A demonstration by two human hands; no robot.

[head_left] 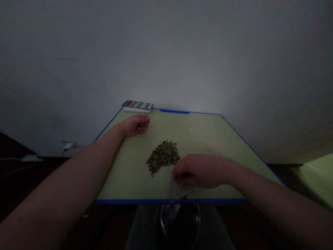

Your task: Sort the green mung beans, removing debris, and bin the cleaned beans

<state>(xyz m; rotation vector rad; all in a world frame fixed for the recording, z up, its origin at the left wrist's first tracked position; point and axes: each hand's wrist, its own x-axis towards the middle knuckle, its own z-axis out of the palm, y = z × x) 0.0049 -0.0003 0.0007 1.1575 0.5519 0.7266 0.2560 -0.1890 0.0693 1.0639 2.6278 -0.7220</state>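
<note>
Clear cont. (178, 191), R hand (199, 170), contents unclr

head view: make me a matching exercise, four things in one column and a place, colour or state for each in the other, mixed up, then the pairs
Things
1. left hand
2. phone
3. pile nearer that hand
4. pile farther right

Place, colour or state
A. pale
B. curled in
C. dark green
D. on a white block at the far left corner of the table

Pairs: 1-B, 2-D, 3-C, 4-A
</note>
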